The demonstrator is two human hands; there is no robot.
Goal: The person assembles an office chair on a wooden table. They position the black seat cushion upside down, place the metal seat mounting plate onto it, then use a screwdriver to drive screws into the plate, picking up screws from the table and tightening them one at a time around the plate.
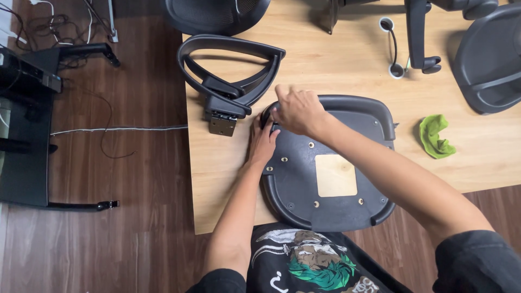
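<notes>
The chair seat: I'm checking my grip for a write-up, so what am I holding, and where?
Both hands grip the upturned black chair seat at its far-left corner: left hand on the edge, right hand over the rim.

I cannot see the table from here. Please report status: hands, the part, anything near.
Both hands, left hand and right hand, on the seat pan far-left edge; grip unclear. Pan lies underside up on the table. Loose armrest just beside; green cloth apart.
</notes>
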